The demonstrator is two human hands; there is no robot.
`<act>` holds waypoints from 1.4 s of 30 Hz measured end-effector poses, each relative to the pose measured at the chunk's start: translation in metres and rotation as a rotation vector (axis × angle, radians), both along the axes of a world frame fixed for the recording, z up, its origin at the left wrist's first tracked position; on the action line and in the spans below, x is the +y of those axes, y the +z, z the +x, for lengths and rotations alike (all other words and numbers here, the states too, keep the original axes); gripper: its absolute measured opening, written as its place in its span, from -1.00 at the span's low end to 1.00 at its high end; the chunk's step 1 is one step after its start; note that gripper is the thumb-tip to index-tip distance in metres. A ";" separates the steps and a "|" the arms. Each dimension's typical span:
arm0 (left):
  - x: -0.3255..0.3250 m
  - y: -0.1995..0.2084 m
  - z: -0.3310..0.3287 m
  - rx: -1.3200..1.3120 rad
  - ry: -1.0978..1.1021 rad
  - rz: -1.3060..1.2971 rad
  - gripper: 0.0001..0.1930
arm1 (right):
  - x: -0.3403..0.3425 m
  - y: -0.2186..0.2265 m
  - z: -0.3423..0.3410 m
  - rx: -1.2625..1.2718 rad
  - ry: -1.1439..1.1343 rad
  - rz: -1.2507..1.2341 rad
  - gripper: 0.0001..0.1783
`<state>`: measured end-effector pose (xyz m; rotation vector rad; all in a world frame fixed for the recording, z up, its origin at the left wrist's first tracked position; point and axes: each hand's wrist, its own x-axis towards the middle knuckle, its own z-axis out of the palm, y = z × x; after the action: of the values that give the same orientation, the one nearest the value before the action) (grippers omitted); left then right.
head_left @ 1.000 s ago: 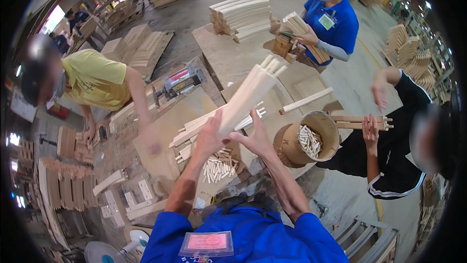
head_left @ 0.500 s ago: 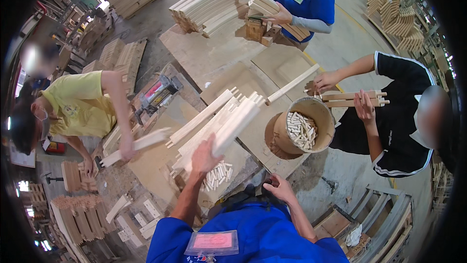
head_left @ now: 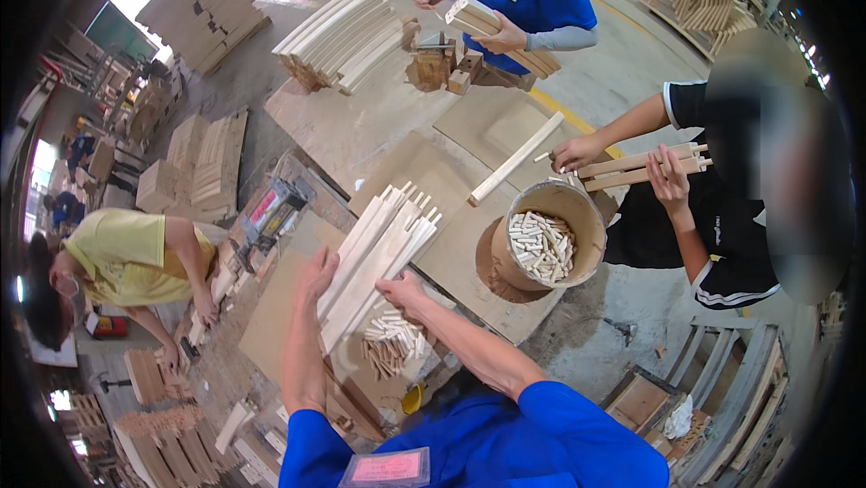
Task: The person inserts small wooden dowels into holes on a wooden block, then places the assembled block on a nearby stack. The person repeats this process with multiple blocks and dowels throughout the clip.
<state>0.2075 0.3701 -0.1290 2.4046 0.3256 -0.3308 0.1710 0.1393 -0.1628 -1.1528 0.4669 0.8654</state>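
Before me lies a bundle of pale wooden slats [head_left: 377,253], dowel pegs sticking out of their far ends. My left hand [head_left: 316,273] rests against the bundle's left side, its fingers fairly straight and not wrapped round it. At the right edge, my right hand [head_left: 404,293] has its fingers curled and grips the slats there. Below the right forearm and bundle lies a pile of short wooden dowels [head_left: 397,342]. A single slat [head_left: 516,159] lies apart, farther off on the worktable [head_left: 433,177].
A round tub [head_left: 514,258] of dowels stands to the right. Beside it a person's hand [head_left: 577,152] holds a dowel near two slats. Across the table another person's hand [head_left: 505,35] holds wood pieces. On the left, a person in yellow [head_left: 122,253] works beside a clamp-like machine [head_left: 275,208].
My right hand has come from the table's near edge to the bundle's right side. My left hand has shifted to the left side. The raised slats now lie lower.
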 end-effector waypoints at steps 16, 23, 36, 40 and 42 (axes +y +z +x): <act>-0.213 -0.009 0.100 -0.624 -0.484 0.004 -0.46 | -0.067 -0.015 -0.064 -0.327 0.193 -0.073 -0.09; -0.339 -0.017 0.121 -0.134 -0.473 -0.062 -0.51 | -0.179 0.021 -0.141 -0.372 0.167 -0.468 -0.18; -0.195 0.150 -0.093 -0.573 -0.584 0.696 -0.68 | -0.123 0.116 -0.030 -1.627 -0.019 -0.908 -0.17; -0.229 0.271 -0.130 -0.630 -0.746 0.928 -0.56 | -0.102 0.114 -0.010 -1.680 0.057 -0.412 -0.43; -0.229 0.306 -0.141 -0.903 -0.616 0.759 -0.51 | -0.110 0.149 -0.033 -1.574 -0.101 -0.163 -0.55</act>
<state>0.0665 0.1415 0.1767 3.0190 -0.8485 0.7554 0.1382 0.0293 -0.0140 -1.5700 -0.7130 -0.3255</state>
